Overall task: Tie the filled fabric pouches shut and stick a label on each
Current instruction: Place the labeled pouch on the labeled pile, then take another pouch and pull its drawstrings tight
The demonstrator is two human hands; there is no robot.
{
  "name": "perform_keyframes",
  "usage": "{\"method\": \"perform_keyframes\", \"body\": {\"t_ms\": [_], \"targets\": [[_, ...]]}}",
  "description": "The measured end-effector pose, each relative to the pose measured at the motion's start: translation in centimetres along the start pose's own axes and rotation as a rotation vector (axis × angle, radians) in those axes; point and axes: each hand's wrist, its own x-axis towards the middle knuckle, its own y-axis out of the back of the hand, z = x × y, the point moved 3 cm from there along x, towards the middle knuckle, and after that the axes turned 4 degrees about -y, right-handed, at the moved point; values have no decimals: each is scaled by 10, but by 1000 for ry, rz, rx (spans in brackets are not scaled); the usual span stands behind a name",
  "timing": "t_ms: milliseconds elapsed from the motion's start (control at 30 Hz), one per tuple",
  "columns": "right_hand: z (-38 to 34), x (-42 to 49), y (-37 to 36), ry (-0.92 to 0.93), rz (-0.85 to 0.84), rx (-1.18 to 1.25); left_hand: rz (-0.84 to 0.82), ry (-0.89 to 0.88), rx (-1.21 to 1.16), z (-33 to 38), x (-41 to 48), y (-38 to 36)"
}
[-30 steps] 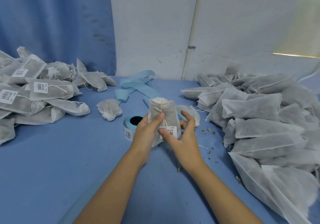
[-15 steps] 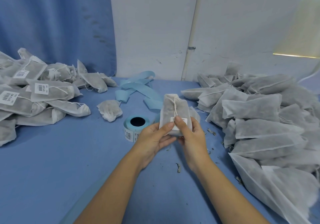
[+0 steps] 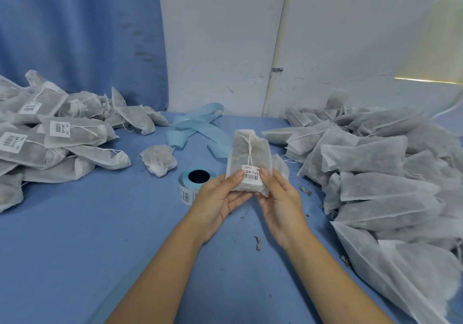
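A filled white fabric pouch (image 3: pixel 246 152) stands upright above the blue table, its neck tied with white string. A white barcode label (image 3: pixel 252 173) sits on its lower front. My left hand (image 3: pixel 220 196) holds the pouch's lower left edge, thumb on the label's left side. My right hand (image 3: pixel 278 196) holds the lower right edge, thumb on the label's right side. A roll of labels (image 3: pixel 193 182) on blue backing lies on the table just left of my left hand.
A heap of labelled, tied pouches (image 3: pixel 57 133) lies at the left. A large heap of unlabelled pouches (image 3: pixel 375 168) fills the right side. Loose blue backing ribbon (image 3: pixel 198 123) curls at the back centre. A crumpled pouch (image 3: pixel 159 159) lies near the roll. Dried herb bits (image 3: pixel 258 243) dot the table.
The pouch has shifted right and turned to face me. My right fingers left the label's front, and both thumbs now press its two sides.
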Motion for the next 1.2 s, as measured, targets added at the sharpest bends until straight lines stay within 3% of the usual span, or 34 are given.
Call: {"method": "perform_keyframes", "body": {"t_ms": [167, 233, 300, 367, 567, 667, 933, 1100, 1200], "targets": [[0, 1, 3, 39, 67, -55, 258, -110, 446, 11, 3, 7], [1, 2, 8, 39, 144, -147, 339, -189, 253, 18, 4, 11], [1, 3, 12, 57, 199, -240, 285, -286, -158, 29, 6, 15], [1, 5, 16, 92, 257, -315, 211, -344, -337, 40, 5, 18], [-4, 5, 26, 220, 407, -696, 146, -259, -198, 36, 2, 16], [-3, 8, 29, 146, 427, -652, 122, -224, -62, 30, 3, 10], [-9, 12, 36, -121, 350, -216, 143, -158, 150, 16, 2, 5], [-11, 9, 32, -51, 332, -221, 148, -92, 228, 7, 3, 0], [-13, 5, 28, 40, 335, -362, 134, -43, 309, -1, 1, -7]]}}
